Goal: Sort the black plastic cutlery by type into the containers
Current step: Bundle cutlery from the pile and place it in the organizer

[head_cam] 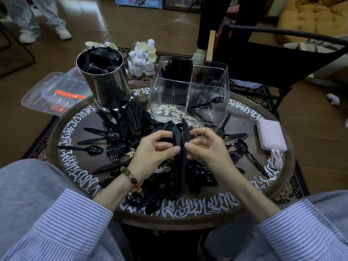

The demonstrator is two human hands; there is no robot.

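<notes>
Round and dark, with white lettering along its rim, the table stands on a patterned rug over a brown floor. At the far left edge a steel canister is seen, filled with crumpled black material that cannot be identified. At the far middle a clear divided container is placed; black knife-like pieces stand in its rear left compartment, forks appear in its rear right compartment, a single spoon leans in its near right compartment, and its near left compartment shows no cutlery.

Above the table centre, a bundle of black knives is held upright, handle ends down near the table. The bundle is pinched from the left by the left hand and from the right by the right hand, fingers curled and thumbs pressed against it.

A large loose pile of cutlery, consisting of forks, spoons and knives, is spread over the table middle and near edge. A pink power bank lies at the right edge.

Sorting is judged to be at an early to middle stage: each type has been started, but most pieces are unsorted. The held bundle is probably destined for the rear left compartment.
</notes>
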